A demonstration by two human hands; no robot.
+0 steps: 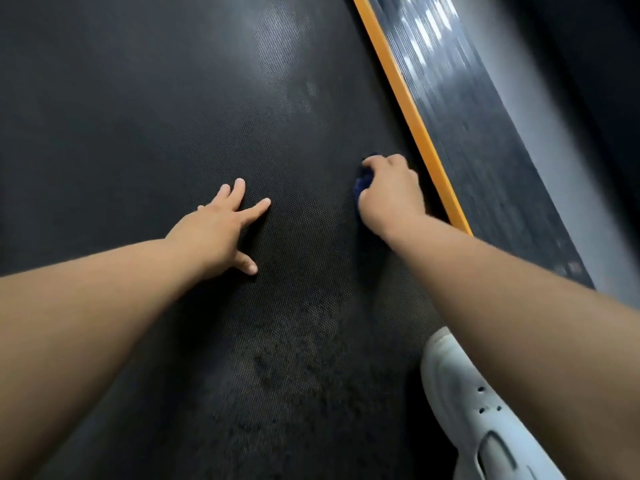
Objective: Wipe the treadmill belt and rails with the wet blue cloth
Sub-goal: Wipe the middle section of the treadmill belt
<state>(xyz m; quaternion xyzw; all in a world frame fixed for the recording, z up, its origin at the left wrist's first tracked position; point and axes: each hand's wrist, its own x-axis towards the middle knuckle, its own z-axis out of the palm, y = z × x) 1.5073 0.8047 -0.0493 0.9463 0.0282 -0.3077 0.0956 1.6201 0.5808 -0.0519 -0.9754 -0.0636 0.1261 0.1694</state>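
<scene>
The dark textured treadmill belt [173, 116] fills most of the head view. My right hand [391, 192] is closed on the blue cloth [363, 180], pressing it on the belt beside the orange strip [408, 105] at the belt's right edge. Only a small bunched part of the cloth shows past my fingers. My left hand [221, 226] lies flat on the belt with fingers spread, holding nothing. Right of the orange strip runs the ribbed dark side rail [485, 150], with light glare on its far end.
A white shoe [467, 403] stands on the belt at the lower right, under my right forearm. Dull, dusty patches mark the belt at the top centre [280, 46] and near the bottom [277, 368]. Beyond the rail lies a grey floor strip [561, 168].
</scene>
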